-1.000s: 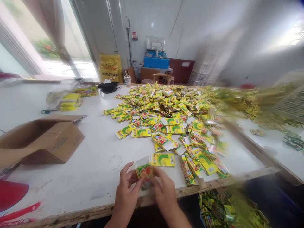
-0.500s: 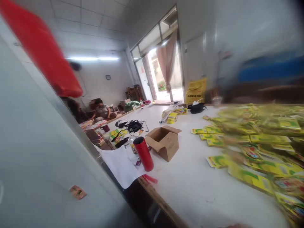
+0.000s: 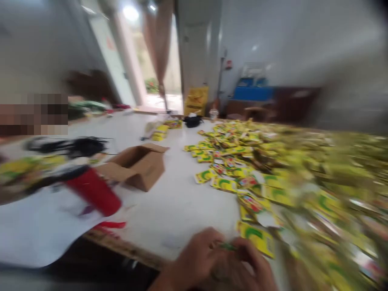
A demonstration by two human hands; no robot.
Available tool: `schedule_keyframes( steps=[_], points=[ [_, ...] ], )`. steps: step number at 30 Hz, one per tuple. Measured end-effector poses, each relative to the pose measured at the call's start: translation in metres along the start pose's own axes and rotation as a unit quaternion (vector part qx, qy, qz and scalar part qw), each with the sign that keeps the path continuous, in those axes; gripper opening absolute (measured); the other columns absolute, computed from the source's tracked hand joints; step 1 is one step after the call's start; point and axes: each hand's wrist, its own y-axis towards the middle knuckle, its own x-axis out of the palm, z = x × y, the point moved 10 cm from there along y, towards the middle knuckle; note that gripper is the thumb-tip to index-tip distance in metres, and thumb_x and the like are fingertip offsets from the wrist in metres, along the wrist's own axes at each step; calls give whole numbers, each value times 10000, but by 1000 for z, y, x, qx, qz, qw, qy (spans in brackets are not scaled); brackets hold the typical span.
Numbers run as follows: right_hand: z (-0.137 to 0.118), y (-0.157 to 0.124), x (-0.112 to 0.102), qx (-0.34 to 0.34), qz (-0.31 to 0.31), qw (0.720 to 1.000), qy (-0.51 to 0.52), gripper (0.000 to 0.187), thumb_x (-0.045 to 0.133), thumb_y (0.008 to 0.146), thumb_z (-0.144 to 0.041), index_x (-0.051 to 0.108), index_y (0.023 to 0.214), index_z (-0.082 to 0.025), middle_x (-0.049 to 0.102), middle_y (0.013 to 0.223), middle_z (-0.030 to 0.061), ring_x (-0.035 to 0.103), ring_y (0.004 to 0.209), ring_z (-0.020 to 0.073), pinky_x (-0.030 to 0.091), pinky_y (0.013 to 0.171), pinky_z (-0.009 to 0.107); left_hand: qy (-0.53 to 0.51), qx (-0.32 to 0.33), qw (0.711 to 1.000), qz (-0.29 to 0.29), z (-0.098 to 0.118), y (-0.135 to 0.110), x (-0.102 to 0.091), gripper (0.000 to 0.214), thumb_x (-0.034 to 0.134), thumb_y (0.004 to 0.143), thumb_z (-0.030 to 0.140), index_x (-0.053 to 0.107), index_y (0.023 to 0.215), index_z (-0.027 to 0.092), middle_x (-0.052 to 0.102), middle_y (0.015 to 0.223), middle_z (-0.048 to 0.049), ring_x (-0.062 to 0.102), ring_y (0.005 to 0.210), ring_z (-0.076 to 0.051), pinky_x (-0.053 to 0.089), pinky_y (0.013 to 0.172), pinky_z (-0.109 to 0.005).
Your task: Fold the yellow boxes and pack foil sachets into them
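My left hand (image 3: 198,252) and my right hand (image 3: 256,262) are close together at the table's front edge, fingers curled inward. Between their fingertips shows a thin green strip of a small packet (image 3: 228,245), mostly hidden by the fingers. Just beyond my right hand lies a yellow-and-green packet (image 3: 259,238). From there a wide, loose heap of similar yellow packets (image 3: 224,184) spreads over the right side of the white table (image 3: 178,198); its right part is smeared by motion.
An open cardboard box (image 3: 148,171) stands left of the heap. Nearer is a red flask (image 3: 93,192), beside a white sheet (image 3: 39,230) hanging over the table edge. Black cables (image 3: 86,146) lie at left. A black bag (image 3: 193,120) and a clear cup (image 3: 214,114) stand at the back.
The view has swung right and down, so the box and flask now appear further left. Both hands have come into view at the bottom; earlier only a blurred bit of skin showed there.
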Motion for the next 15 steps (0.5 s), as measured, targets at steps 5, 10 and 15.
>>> schedule_keyframes(
  steps=[5,10,15],
  points=[
    [-33,-3,-12,-47,-77,996,-2,304,589,862,-137,595,1129,-281,656,1011,2,622,889,168,517,814,292,106,56,992,-47,-29,3,3,247,688,820,279,708,1064,314,706,1080,-64,651,979,-234,504,915,-326],
    [-66,-11,-11,-89,-89,992,14,245,558,855,-25,615,968,-235,625,989,7,574,934,154,471,836,268,102,79,984,-122,-17,-8,21,306,545,913,304,711,1170,319,669,1228,-87,600,1145,-267,468,996,-343],
    [-72,-16,-13,-105,-100,989,-7,215,559,870,-40,651,915,-229,606,969,18,581,926,160,474,816,275,-10,-163,979,-122,-35,-3,21,397,586,873,493,686,1205,299,684,1219,-66,566,1197,-266,396,1053,-354]
  ],
)
